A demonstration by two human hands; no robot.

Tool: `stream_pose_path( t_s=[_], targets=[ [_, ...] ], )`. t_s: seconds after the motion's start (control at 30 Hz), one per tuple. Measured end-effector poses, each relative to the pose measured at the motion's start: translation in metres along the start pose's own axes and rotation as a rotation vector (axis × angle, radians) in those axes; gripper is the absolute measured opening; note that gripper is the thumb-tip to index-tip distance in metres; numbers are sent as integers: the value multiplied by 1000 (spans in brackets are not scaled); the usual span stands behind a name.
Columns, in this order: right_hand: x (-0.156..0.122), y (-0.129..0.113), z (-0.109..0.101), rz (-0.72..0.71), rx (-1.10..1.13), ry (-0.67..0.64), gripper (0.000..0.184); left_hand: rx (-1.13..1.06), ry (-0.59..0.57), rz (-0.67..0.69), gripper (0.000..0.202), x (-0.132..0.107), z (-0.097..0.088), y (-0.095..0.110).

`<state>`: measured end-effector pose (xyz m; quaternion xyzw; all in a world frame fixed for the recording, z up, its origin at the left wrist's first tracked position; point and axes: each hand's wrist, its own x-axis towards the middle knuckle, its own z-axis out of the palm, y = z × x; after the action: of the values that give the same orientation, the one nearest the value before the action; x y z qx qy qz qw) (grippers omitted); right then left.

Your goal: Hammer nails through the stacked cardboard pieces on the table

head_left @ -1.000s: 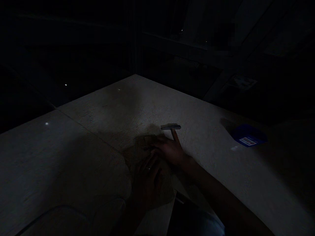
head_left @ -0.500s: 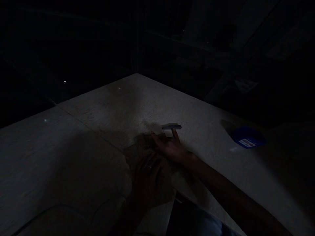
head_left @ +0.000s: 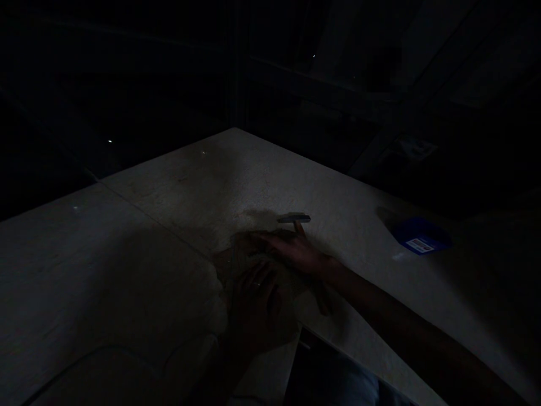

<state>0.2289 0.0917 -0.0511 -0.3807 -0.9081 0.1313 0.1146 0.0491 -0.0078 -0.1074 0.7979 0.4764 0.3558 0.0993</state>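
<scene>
The scene is very dark. My left hand (head_left: 257, 307), with a ring on one finger, lies flat with fingers apart on a brown sheet (head_left: 240, 256) on the pale table (head_left: 169, 192). My right hand (head_left: 291, 251) rests just beyond it, fingers stretched leftwards over the sheet's far part. A hammer (head_left: 293, 217) lies on the table; its grey head shows past my right fingers. Its handle runs under that hand and comes out below the wrist. I cannot see any finger wrapped round it.
A small blue box (head_left: 420, 237) with a white label lies at the right. The table's far corner (head_left: 233, 131) points away from me, with darkness beyond. A dark gap (head_left: 321, 366) cuts into the near edge.
My right hand has uncurled, and its fingers now reach leftwards across the brown sheet. My left hand and the hammer have stayed put.
</scene>
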Motion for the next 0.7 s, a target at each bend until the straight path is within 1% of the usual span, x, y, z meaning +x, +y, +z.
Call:
stream_pose_path(
  t_s=[0.07,0.17,0.27,0.37,0.43,0.53,0.6,0.7],
  targets=[
    [1,0,0,40,79,25,58,5,9,14,33,0,0,-1],
    [5,1,-5,100,166,105,48,2,25,32,33,0,0,-1],
    [14,11,-14,255,242,214,35,4,25,25,33,1,-1,-1],
    [28,29,-16,403,246,308,21,6,9,24,32,1,-1,-2],
    [39,41,-12,448,231,312,18,9,-10,26,33,0,-1,-2],
    [55,54,2,496,230,277,26,8,-12,24,33,0,0,-3],
    [63,59,10,510,231,253,29,2,-1,23,32,0,0,-2],
    [68,59,14,509,234,243,26,3,8,27,32,1,0,-2]
  ],
)
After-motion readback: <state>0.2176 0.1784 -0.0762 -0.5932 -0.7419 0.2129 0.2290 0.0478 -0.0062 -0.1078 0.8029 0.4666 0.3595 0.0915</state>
